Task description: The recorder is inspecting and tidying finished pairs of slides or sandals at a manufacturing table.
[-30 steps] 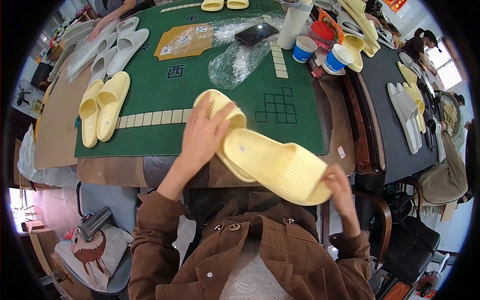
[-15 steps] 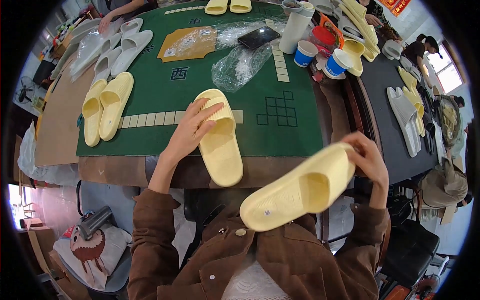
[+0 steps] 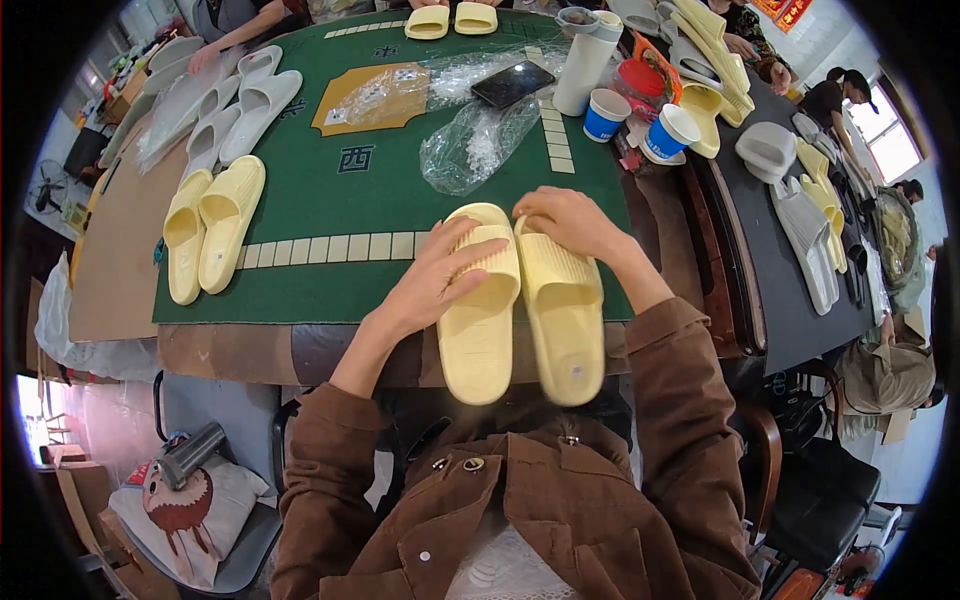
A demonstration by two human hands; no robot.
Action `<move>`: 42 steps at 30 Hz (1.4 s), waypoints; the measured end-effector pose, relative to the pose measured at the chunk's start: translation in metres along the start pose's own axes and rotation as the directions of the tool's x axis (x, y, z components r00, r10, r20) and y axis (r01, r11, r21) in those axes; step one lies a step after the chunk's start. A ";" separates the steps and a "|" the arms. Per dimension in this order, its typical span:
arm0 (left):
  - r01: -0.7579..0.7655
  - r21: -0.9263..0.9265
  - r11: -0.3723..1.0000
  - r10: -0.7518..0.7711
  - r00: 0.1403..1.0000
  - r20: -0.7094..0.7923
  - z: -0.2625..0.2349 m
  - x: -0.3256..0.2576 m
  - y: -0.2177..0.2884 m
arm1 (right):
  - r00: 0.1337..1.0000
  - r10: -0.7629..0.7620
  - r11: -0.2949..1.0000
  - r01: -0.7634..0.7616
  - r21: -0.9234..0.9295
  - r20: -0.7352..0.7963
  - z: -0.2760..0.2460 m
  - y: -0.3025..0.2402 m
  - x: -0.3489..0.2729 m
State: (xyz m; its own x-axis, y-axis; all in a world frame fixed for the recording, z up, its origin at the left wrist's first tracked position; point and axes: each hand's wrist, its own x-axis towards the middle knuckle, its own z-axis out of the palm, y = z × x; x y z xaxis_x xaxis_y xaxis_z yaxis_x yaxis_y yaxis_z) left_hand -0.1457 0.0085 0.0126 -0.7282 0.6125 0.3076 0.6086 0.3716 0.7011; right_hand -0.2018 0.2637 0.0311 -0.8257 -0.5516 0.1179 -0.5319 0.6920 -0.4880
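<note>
Now, step: pairing two yellow slippers (image 3: 520, 305) side by side on the surface (image 3: 330, 205).
Hands: left hand (image 3: 440, 280) and right hand (image 3: 570, 222) lie open, flat on straps.
Next: likely aligning toes and heels evenly.

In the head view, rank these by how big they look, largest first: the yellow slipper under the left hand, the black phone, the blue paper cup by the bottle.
1. Yellow slipper under the left hand, though it lies nearest the camera.
2. Black phone.
3. Blue paper cup, clearly smaller than the slipper, only slightly smaller than the phone.
</note>
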 end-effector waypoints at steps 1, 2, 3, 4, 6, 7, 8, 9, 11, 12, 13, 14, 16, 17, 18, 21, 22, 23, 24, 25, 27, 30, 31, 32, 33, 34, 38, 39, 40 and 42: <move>0.002 0.001 1.000 -0.002 1.000 0.001 0.002 -0.001 0.001 | 0.999 0.026 0.999 -0.025 0.021 -0.043 0.001 -0.003 0.002; 0.006 0.018 1.000 -0.006 1.000 -0.023 0.005 -0.003 0.004 | 0.994 0.092 0.991 -0.086 0.099 -0.058 0.004 -0.001 0.001; 0.010 0.034 0.999 -0.009 0.999 -0.047 0.008 -0.005 0.006 | 0.994 0.093 0.991 -0.086 0.099 -0.058 0.007 0.000 -0.002; 0.009 0.033 0.999 -0.007 0.999 -0.046 0.010 -0.006 0.009 | 0.990 0.089 0.994 -0.080 0.077 -0.114 0.010 0.001 -0.007; 0.014 0.007 1.000 -0.014 0.998 -0.064 0.015 -0.008 0.012 | 0.983 0.085 0.996 -0.078 0.050 -0.160 0.010 -0.002 -0.016; 0.013 0.001 1.000 -0.012 0.998 -0.065 0.016 -0.007 0.013 | 0.951 0.109 0.994 -0.100 0.045 -0.290 0.008 -0.002 -0.022; -0.017 0.138 0.990 0.029 0.996 -0.086 0.016 -0.005 0.017 | 0.900 0.127 0.992 -0.121 0.041 -0.418 0.004 -0.006 -0.029; -0.038 0.274 0.961 0.068 0.993 -0.101 0.015 -0.005 0.019 | 0.900 0.126 0.992 -0.120 0.039 -0.417 -0.003 -0.018 -0.032; -0.074 0.320 0.945 0.136 0.975 -0.177 0.019 -0.004 0.032 | 0.807 0.016 0.989 -0.098 -0.108 -0.591 -0.028 -0.046 -0.044; -0.090 0.372 0.924 0.192 0.949 -0.248 0.020 -0.007 0.039 | 0.774 -0.031 0.994 -0.040 -0.097 -0.632 -0.034 -0.064 -0.046; -0.088 0.370 0.925 0.190 0.950 -0.248 0.021 -0.008 0.050 | 0.772 -0.081 0.996 0.034 -0.086 -0.631 -0.039 -0.085 -0.053; -0.085 0.139 0.987 0.115 0.968 -0.224 0.020 -0.010 0.064 | 0.768 -0.131 0.991 0.112 -0.070 -0.628 -0.040 -0.103 -0.062; -0.079 -0.107 0.991 0.060 0.982 -0.177 0.022 -0.014 0.090 | 0.821 -0.417 0.897 0.299 -0.327 -0.391 -0.046 -0.141 -0.083; 0.166 -0.488 0.857 -0.191 0.982 0.000 0.022 -0.014 0.103 | 0.708 -0.554 0.830 0.511 -0.224 -0.437 -0.030 -0.140 -0.092; 0.419 -0.733 0.536 -0.355 0.899 0.255 0.025 -0.017 0.110 | 0.712 -0.602 0.770 0.637 -0.028 -0.361 -0.028 -0.152 -0.092; 0.311 -0.885 0.347 -0.032 0.947 0.320 0.037 -0.015 0.112 | 0.714 -0.606 0.723 0.678 0.132 -0.350 0.000 -0.168 -0.104; 0.310 -0.883 0.351 -0.036 0.947 0.318 0.037 -0.018 0.106 | 0.765 -0.573 0.713 0.642 0.280 -0.294 0.006 -0.168 -0.107; 0.335 -0.886 0.320 -0.095 0.942 0.322 0.036 -0.021 0.098 | 0.810 -0.542 0.697 0.583 0.417 -0.226 0.008 -0.168 -0.111; 0.359 -0.888 0.286 -0.154 0.932 0.327 0.033 -0.024 0.093 | 0.844 -0.499 0.673 0.520 0.526 -0.196 0.007 -0.167 -0.117; 0.358 -0.889 0.287 -0.152 0.933 0.327 0.031 -0.026 0.088 | 0.844 -0.498 0.674 0.520 0.525 -0.196 0.002 -0.165 -0.124; 0.090 -0.987 0.130 -0.307 0.951 0.046 0.022 -0.024 0.084 | 0.954 -0.290 0.652 0.254 0.714 -0.075 -0.008 -0.158 -0.142; -0.017 -0.975 0.220 -0.527 0.839 -0.133 0.002 -0.019 0.072 | 0.997 -0.006 0.515 -0.061 0.855 0.075 -0.026 -0.156 -0.170; -0.076 -0.960 0.269 -0.554 0.803 -0.219 -0.006 -0.019 0.069 | 0.957 0.178 0.371 -0.283 0.885 0.231 -0.032 -0.156 -0.178; -0.130 -0.938 0.321 -0.570 0.765 -0.301 -0.011 -0.018 0.069 | 0.956 0.180 0.370 -0.282 0.885 0.230 -0.033 -0.152 -0.186; -0.130 -0.938 0.320 -0.571 0.764 -0.301 -0.014 -0.021 0.067 | 0.938 0.284 0.298 -0.285 0.911 0.200 -0.029 -0.144 -0.192; -0.088 -0.915 0.394 -0.526 0.795 -0.303 -0.015 -0.024 0.065 | 0.905 0.387 0.225 -0.278 0.934 0.176 -0.024 -0.138 -0.196; 0.113 -0.814 0.569 -0.517 0.820 -0.247 -0.004 -0.030 0.090 | 0.874 0.464 -0.005 -0.158 0.987 0.142 -0.006 -0.111 -0.201; 0.215 -0.767 0.605 -0.544 0.814 -0.201 0.002 -0.034 0.097 | 0.875 0.462 -0.008 -0.159 0.987 0.144 -0.006 -0.110 -0.196; 0.185 -0.755 0.630 -0.532 0.810 -0.246 0.013 -0.038 0.099 | 0.838 0.526 0.025 -0.190 0.982 0.148 -0.006 -0.110 -0.190; 0.208 -0.574 0.792 -0.409 0.878 -0.247 0.026 -0.051 0.095 | 0.828 0.533 0.035 -0.228 0.973 0.175 -0.010 -0.105 -0.185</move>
State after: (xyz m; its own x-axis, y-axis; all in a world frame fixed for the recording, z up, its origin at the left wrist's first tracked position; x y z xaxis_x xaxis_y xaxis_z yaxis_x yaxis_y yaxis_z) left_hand -0.0421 0.0305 0.0466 -0.9665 0.2136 0.1419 0.1498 0.0208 0.9885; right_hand 0.0051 0.2972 0.0691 -0.9344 -0.1689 -0.3136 0.3520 -0.3032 -0.8855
